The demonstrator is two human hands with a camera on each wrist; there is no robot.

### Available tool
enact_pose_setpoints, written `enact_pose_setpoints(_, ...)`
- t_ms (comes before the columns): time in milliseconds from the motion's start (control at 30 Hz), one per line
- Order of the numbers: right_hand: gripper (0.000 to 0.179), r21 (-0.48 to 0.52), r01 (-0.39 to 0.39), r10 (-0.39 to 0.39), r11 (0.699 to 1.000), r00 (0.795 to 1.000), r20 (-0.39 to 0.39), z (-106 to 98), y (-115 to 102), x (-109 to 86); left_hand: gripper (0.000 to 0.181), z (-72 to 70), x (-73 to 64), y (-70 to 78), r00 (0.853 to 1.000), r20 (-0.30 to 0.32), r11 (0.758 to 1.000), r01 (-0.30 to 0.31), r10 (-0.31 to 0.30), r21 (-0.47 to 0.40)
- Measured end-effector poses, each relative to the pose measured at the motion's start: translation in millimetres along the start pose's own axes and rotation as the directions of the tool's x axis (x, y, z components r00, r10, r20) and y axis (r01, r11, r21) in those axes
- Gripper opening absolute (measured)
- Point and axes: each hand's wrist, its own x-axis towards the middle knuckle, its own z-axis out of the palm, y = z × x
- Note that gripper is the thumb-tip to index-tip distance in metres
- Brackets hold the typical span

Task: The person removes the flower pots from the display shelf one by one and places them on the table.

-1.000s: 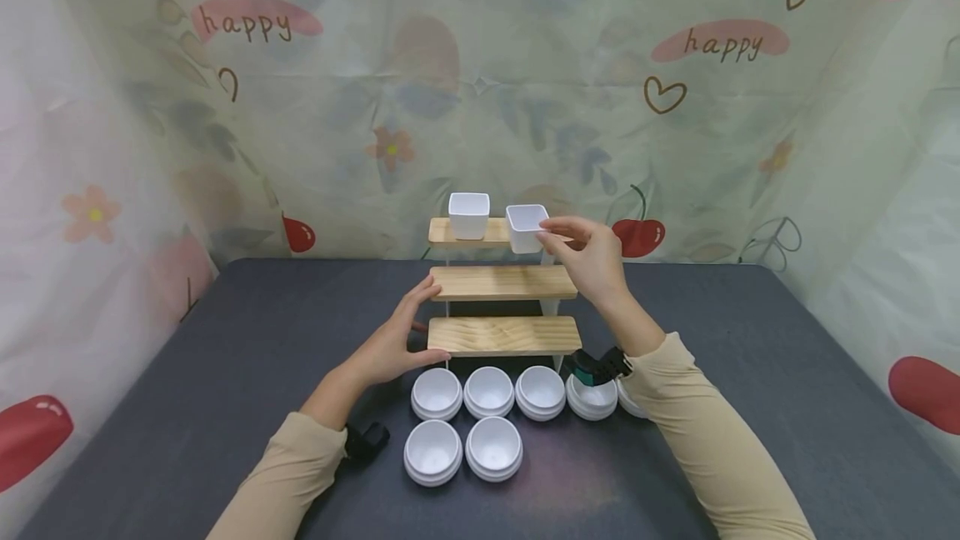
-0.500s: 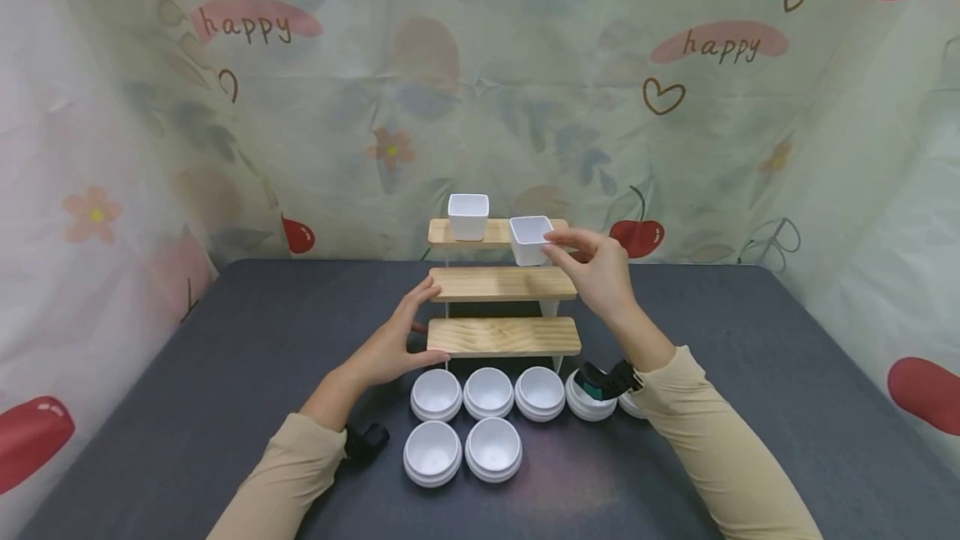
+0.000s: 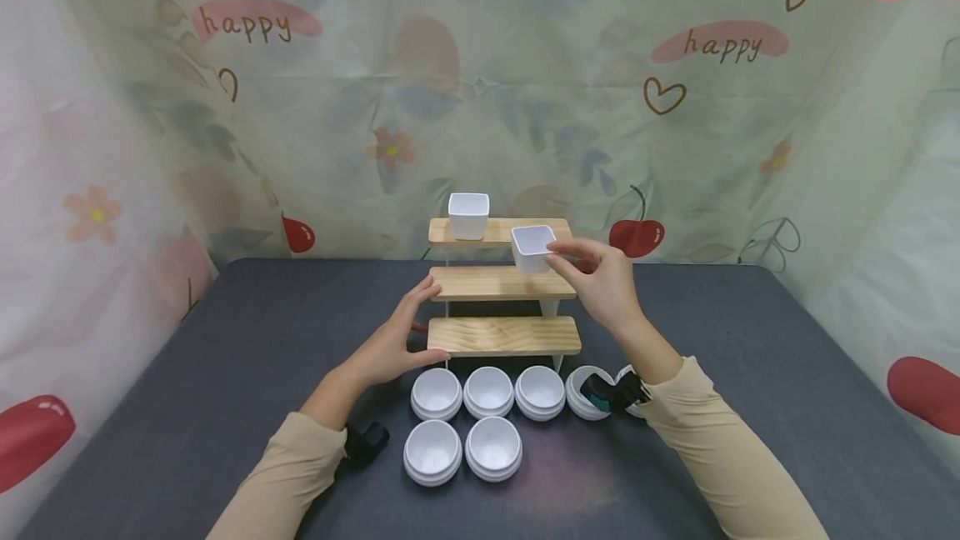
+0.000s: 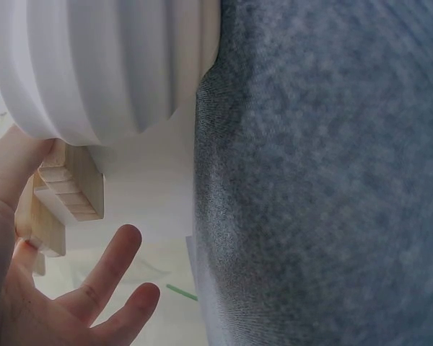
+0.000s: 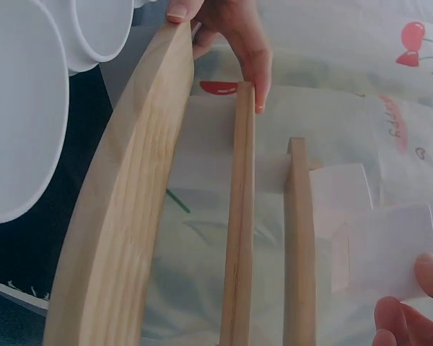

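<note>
My right hand point(image 3: 603, 286) pinches the right side of a white square cup point(image 3: 531, 251) between thumb and fingers. In the head view this cup overlaps the top board's front edge and the middle board's back edge. A three-tier wooden display stand point(image 3: 502, 335) rises in steps below it. A second square cup point(image 3: 468, 217) is upright at the left of the top board. At the stand's left end, my left hand point(image 3: 393, 346) lays its thumb on the lowest board and a fingertip on the middle one; two other fingers point(image 4: 115, 263) stretch out straight in the left wrist view.
Several white round bowls point(image 3: 540, 390) line up right before the stand, with two further bowls point(image 3: 493, 447) nearer me. My right forearm partly covers the rightmost ones. Behind the dark grey table point(image 3: 300, 315) hangs a printed cloth backdrop point(image 3: 480, 107).
The held cup has come lower and slightly right, away from the top board toward the middle one, with my right hand. My left hand and the other cup have stayed put.
</note>
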Motion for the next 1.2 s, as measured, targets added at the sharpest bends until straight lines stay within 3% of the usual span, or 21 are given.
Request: enact_pose_setpoints(1200,0.022,-0.036,0.007,-0.006,0.999,0.999,0.037,-12,5,-37.2,0.093,-0.4,-1.1,5.6,1.0,-0.008,1.0,-0.011,0.011,-0.003)
